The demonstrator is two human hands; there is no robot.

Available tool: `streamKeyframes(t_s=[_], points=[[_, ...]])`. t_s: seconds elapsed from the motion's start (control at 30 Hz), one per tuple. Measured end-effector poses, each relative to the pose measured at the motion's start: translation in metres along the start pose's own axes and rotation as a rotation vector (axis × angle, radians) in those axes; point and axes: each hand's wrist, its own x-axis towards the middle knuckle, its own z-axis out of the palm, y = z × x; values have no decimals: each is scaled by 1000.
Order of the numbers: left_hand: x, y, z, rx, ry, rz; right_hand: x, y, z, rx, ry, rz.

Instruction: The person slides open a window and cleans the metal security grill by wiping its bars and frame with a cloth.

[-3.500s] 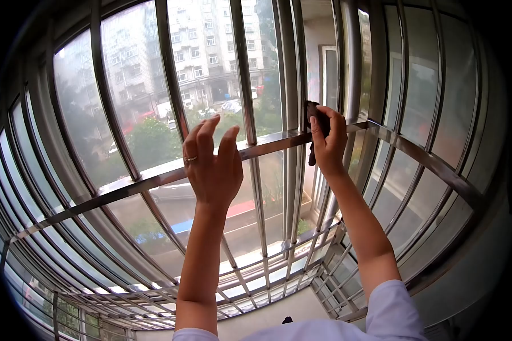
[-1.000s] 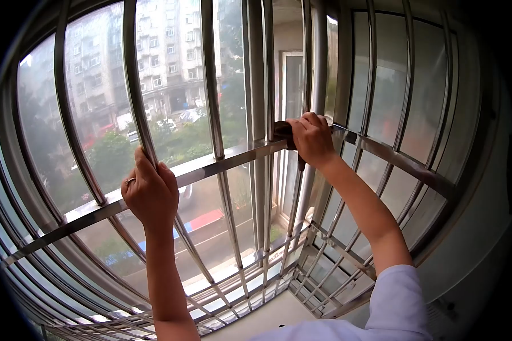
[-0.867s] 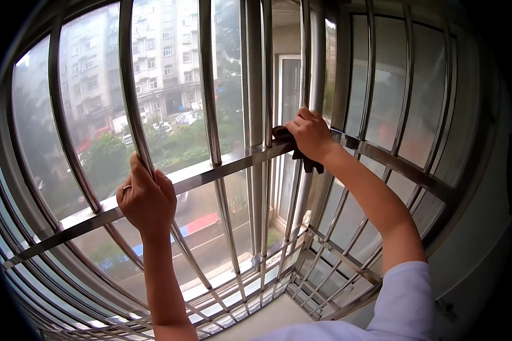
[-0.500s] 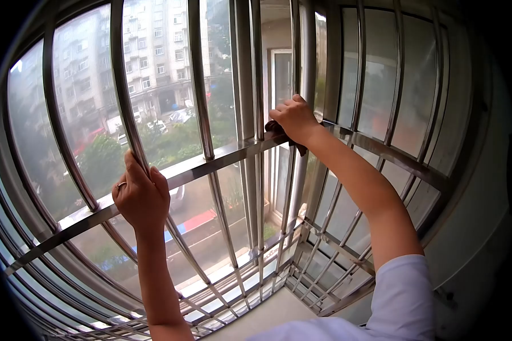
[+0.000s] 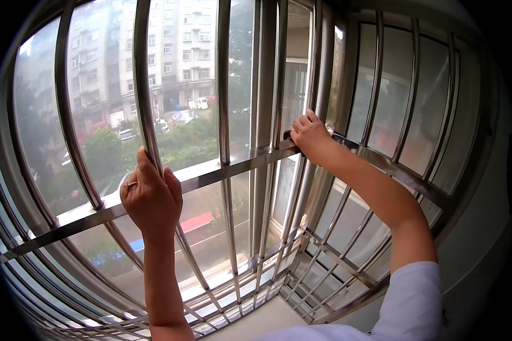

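My left hand [image 5: 152, 199], with a ring on one finger, is wrapped round the horizontal metal rail [image 5: 205, 177] at the foot of an upright bar [image 5: 143, 85]. Farther right, near the corner of the window grille, my right hand [image 5: 313, 138] is closed on a dark cloth [image 5: 288, 135] and presses it to the same rail beside another upright bar [image 5: 279, 85]. Only a small edge of the cloth shows; my fingers and the back of my hand cover the rest.
Steel bars run across the window and along the side panel [image 5: 404, 167] at the right. A lower grille [image 5: 330, 256] lies beneath the corner. Behind the glass are a pale building [image 5: 176, 51], green trees [image 5: 105, 150] and parked vehicles.
My left hand has moved left from hovering open near the rail and now grips it. My right hand has turned over the cloth, which now shows less. The view has shifted as well.
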Motion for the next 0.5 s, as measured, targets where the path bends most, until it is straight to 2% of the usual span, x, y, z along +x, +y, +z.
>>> streamKeyframes(t_s=[0.07, 0.13, 0.2, 0.27, 0.5], points=[[-1, -2, -1, 8, 26, 15, 13, -4, -3, -25, -6, 23], [-2, -3, -1, 24, 16, 12, 26, -3, -11, -19, -227, 47], [0, -1, 2, 24, 7, 14, 29, 1, -9, -34, -281, 7], [0, -1, 3, 25, 50, 14, 27, 0, 14, 44, 6, 13], [1, -1, -1, 4, 25, 7, 12, -3, 16, 70, 229, -16]])
